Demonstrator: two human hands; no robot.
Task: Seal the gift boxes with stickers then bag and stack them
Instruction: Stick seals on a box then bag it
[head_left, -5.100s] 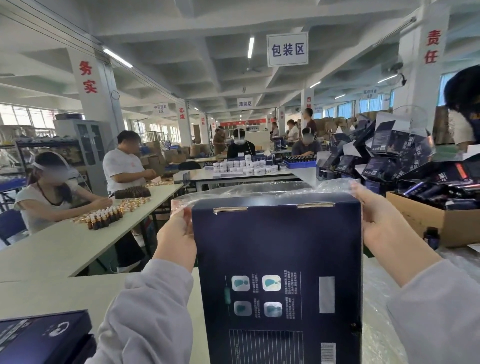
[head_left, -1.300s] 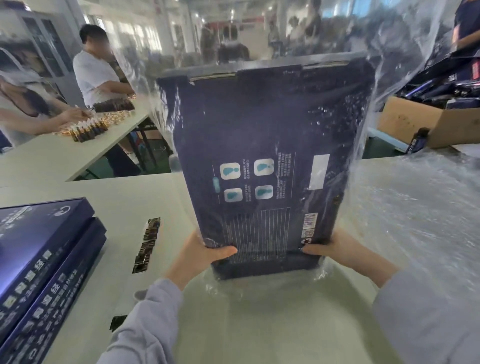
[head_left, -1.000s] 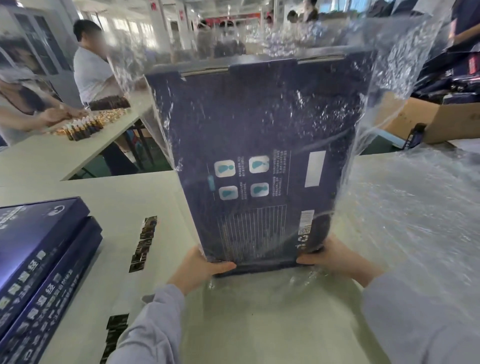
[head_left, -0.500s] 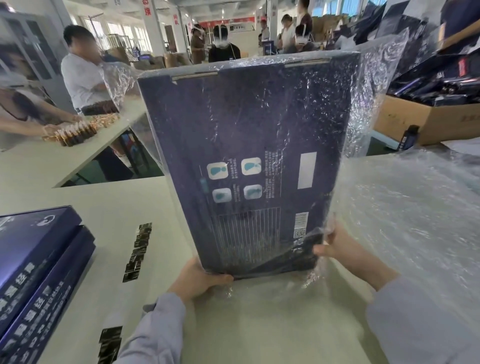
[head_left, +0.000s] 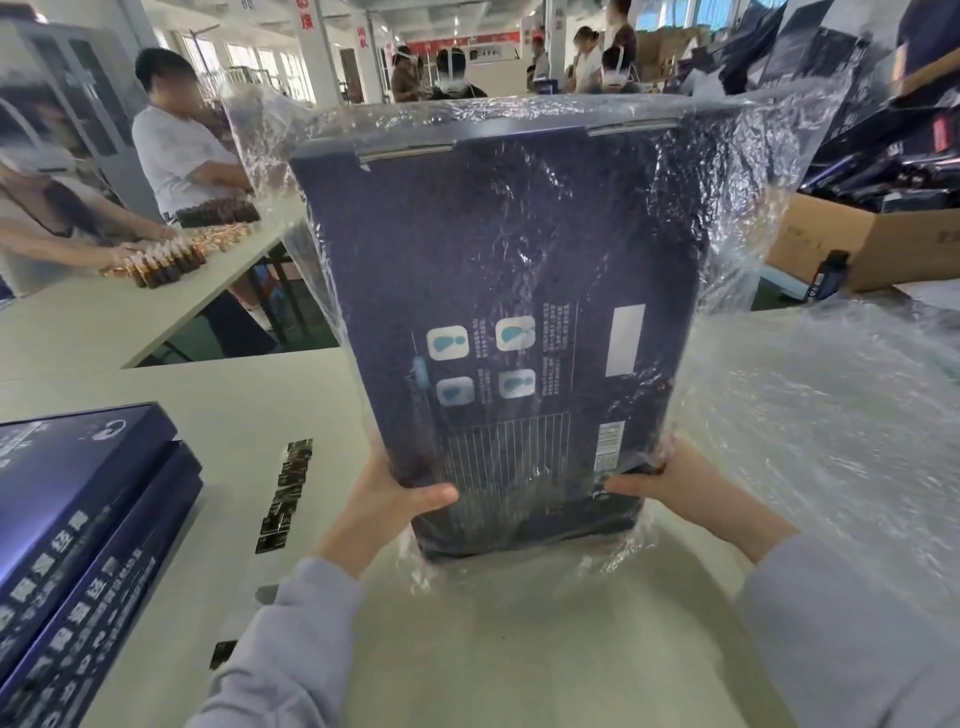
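A dark navy gift box (head_left: 519, 270) stands upright in front of me, its printed back facing me, wrapped in a clear plastic bag (head_left: 748, 171) that hangs loose past its right side and bottom. My left hand (head_left: 384, 499) grips the box's lower left corner through the plastic, thumb across the front. My right hand (head_left: 670, 480) grips the lower right corner the same way. A strip of dark stickers (head_left: 285, 493) lies on the table to the left.
Two navy gift boxes (head_left: 78, 499) are stacked at the left edge of the pale table (head_left: 519, 649). A heap of clear plastic bags (head_left: 831, 415) covers the table's right side. A cardboard carton (head_left: 857, 239) of dark items sits at the far right. People work at a table (head_left: 104, 306) behind.
The bag has been drawn over the box. The bagged box tilted left, then came back upright and lower. My right hand moved from the right edge to the lower right corner.
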